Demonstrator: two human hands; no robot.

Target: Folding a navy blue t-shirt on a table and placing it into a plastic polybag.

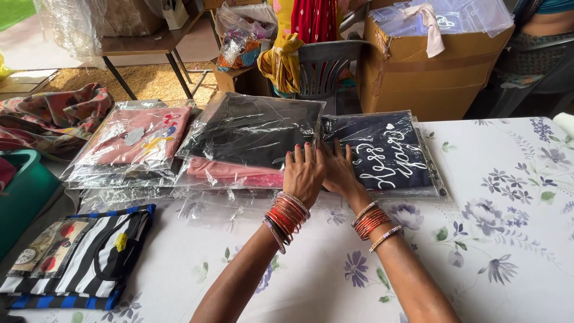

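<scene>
In the head view, two hands lay flat on the table, side by side and touching at the thumbs. The left hand (303,172) rested with fingers spread narrowly, palm down, its fingertips on the lower edge of a black garment in a clear bag (254,128). The right hand (339,170) pressed flat too, fingers slightly fanned, its tips on the near left corner of a navy garment in a clear bag (388,152). Neither hand gripped anything; both only pressed down.

Counted, four bagged garments showed: the black one beyond the left fingers, a pink one (230,172) under it and just left of those fingers, the navy one beyond and right of the right fingers, and a second pink bagged garment (140,139) well left of both hands. One striped cloth piece (81,257) lay unbagged, far left and nearer than the wrists.

The black garment looked folded square, its plastic glossy and creased. The navy one carried white looping script and a small heart. Both wrists wore stacks of bangles (286,216), red and gold. The tablecloth (508,209) was white with purple flowers.
</scene>
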